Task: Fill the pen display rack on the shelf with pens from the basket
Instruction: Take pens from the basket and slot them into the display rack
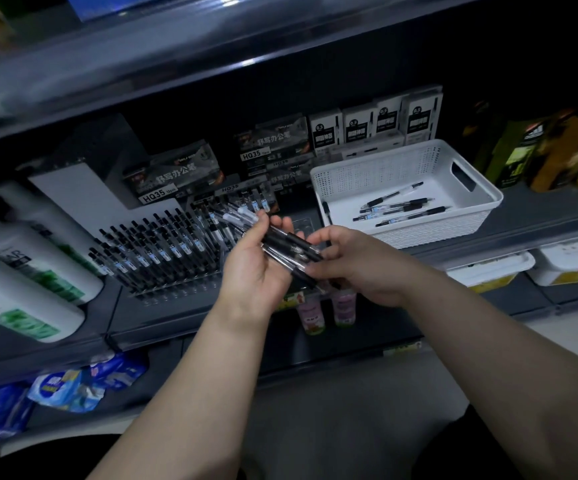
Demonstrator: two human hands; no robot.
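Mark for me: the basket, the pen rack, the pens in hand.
basket (419, 233): head view, front wall.
pen rack (176, 294): head view, bare front strip with unfilled holes.
pen bundle (291, 241): head view, black grip of a top pen.

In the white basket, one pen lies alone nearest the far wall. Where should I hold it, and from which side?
Pinch the pen at the middle of its barrel, coming down from above. It lies flat on the floor of the basket, apart from the other pens, so fingers fit on both sides; the walls would likely block a sideways reach.
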